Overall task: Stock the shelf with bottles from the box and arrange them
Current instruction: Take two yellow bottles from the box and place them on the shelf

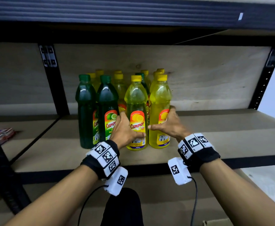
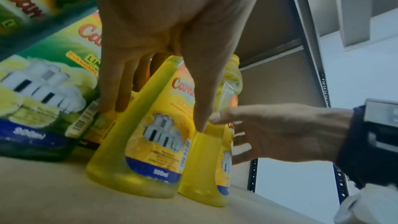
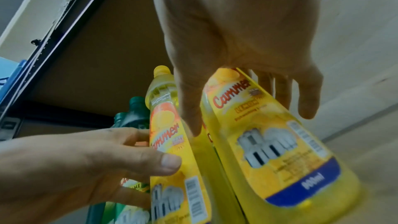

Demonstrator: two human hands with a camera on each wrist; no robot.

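Observation:
Several green and yellow dish-soap bottles stand clustered on the wooden shelf board (image 1: 215, 144). My left hand (image 1: 130, 126) grips the front middle yellow bottle (image 1: 136, 98), thumb on its label and fingers down its left side beside a green bottle (image 1: 107, 103). In the left wrist view that hand (image 2: 157, 118) straddles the same bottle (image 2: 150, 159). My right hand (image 1: 161, 118) holds the front right yellow bottle (image 1: 160, 95), with the thumb between the two yellow bottles and the fingers on its right side. The right wrist view shows this hand (image 3: 251, 123) around that bottle (image 3: 280, 159). Both bottles stand on the board, touching.
A black upright post (image 1: 55, 79) stands left of the bottles, with red packets (image 1: 3, 134) on the neighbouring shelf. The upper shelf (image 1: 133, 12) hangs low over the caps. Bare board stretches right of the bottles toward the right-hand post (image 1: 262, 88).

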